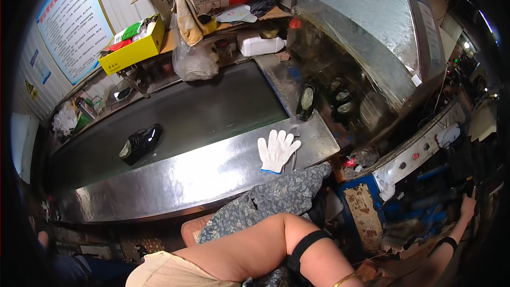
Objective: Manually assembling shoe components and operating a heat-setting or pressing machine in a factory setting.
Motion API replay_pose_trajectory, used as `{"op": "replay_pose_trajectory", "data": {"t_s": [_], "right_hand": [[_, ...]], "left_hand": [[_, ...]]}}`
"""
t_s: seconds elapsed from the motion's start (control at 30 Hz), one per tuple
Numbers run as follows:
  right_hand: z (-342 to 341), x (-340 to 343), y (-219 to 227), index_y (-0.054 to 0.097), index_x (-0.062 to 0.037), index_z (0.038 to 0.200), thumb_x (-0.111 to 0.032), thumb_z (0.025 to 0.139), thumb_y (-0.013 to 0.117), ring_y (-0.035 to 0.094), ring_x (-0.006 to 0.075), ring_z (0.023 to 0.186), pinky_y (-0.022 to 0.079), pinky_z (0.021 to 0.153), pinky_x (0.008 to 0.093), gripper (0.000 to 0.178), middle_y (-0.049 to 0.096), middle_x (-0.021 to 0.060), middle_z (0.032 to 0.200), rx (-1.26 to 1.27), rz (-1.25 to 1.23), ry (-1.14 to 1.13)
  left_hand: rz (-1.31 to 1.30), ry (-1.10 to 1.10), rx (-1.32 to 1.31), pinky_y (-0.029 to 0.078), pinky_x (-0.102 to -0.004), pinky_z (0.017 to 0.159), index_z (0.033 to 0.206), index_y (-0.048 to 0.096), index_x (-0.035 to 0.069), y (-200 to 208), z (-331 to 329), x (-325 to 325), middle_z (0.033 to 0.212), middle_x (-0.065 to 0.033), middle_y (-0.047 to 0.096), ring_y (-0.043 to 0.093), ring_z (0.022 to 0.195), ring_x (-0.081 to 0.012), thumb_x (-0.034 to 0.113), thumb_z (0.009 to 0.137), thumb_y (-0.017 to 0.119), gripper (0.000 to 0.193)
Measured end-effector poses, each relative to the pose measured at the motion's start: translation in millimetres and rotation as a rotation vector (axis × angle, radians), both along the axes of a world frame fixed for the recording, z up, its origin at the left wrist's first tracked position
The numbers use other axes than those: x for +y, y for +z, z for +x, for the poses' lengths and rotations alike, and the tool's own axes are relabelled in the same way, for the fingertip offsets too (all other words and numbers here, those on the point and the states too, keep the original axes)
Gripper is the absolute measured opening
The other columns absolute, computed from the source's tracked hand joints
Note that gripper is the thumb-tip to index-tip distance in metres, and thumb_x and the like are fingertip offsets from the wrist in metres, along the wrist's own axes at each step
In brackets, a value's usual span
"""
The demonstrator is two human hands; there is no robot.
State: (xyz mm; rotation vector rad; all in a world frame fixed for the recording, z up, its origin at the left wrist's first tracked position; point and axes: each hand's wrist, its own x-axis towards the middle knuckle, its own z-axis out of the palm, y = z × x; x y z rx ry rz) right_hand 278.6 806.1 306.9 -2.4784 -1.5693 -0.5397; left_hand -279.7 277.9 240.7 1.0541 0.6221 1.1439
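My right arm stretches out to the far right, a black band around it. At its end my right hand [467, 208] is closed at a dark thing [461, 190] too dim to name. My bent left arm [239, 242], with a beige sleeve, a black band and a gold-coloured bracelet, crosses the lower middle. It runs out at the lower edge, and its hand is out of sight. A white knit glove [277, 150] with a blue cuff lies on the shiny metal ledge [186, 180]. A glossy black shoe [144, 142] rests on the dark conveyor belt [212, 98].
Several black shoes [306, 101] stand beyond the ledge, near a sheet-metal hood [356, 16]. A yellow box [133, 48] and a white jug [260, 43] are at the back. Floral cloth [271, 194] drapes against the ledge. A control panel [417, 155] stands right. Another person's blue clothing [79, 268] appears lower left.
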Motion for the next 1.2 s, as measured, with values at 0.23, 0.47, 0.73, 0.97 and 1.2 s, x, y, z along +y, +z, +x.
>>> {"op": "replay_pose_trajectory", "data": {"t_s": [0.23,0.47,0.73,0.97,1.2], "right_hand": [[-1.1,-5.2,14.1,0.034,-0.0216,0.154,-0.048,0.089,0.063,0.052,0.0352,0.13,0.04,0.108,0.0474,0.076,0.05,0.0198,0.144,0.042,0.007,0.081],[-1.6,-7.8,15.2,0.041,-0.0166,0.15,-0.046,0.09,0.062,0.053,0.0345,0.129,0.041,0.107,0.0475,0.069,0.054,0.0186,0.14,0.047,0.055,0.091],[4.3,5.6,16.8,0.033,-0.0282,0.153,-0.046,0.09,0.057,0.049,0.042,0.13,0.04,0.107,0.0528,0.069,0.044,0.0174,0.149,0.061,-0.011,0.02],[-14.3,-6.6,24.0,0.027,-0.0333,0.155,-0.044,0.087,0.056,0.047,0.0455,0.131,0.039,0.108,0.0541,0.075,0.035,0.0174,0.155,0.102,-0.074,-0.006],[-53.3,-74.0,0.2,0.029,-0.0344,0.154,-0.039,0.089,0.058,0.051,0.0491,0.124,0.042,0.104,0.0538,0.071,0.034,0.0188,0.155,-0.03,0.002,-0.054]], "left_hand": [[0.021,-0.032,-0.01,0.036,-0.0384,0.11,0.136,0.054,0.001,0.9,1.0,7.8,0.142,-0.017,0.052,0.048,0.132,-0.0272,0.024,0.096,0.061,0.047],[0.081,-0.075,0.001,0.035,-0.0386,0.111,0.136,0.053,0.0,3.1,-3.6,26.0,0.143,-0.0169,0.051,0.047,0.133,-0.0268,0.023,0.096,0.061,0.047],[0.128,-0.091,-0.007,0.034,-0.0387,0.112,0.137,0.051,0.0,5.4,-7.0,37.4,0.144,-0.0168,0.05,0.046,0.135,-0.0264,0.022,0.096,0.061,0.048],[0.183,-0.084,-0.031,0.032,-0.0388,0.113,0.138,0.05,-0.001,4.4,-7.6,39.0,0.145,-0.0167,0.049,0.045,0.136,-0.026,0.022,0.095,0.062,0.049],[0.236,-0.137,-0.065,0.031,-0.039,0.114,0.139,0.049,-0.001,5.0,-15.9,38.9,0.146,-0.0166,0.048,0.044,0.137,-0.0256,0.021,0.095,0.062,0.05]]}}
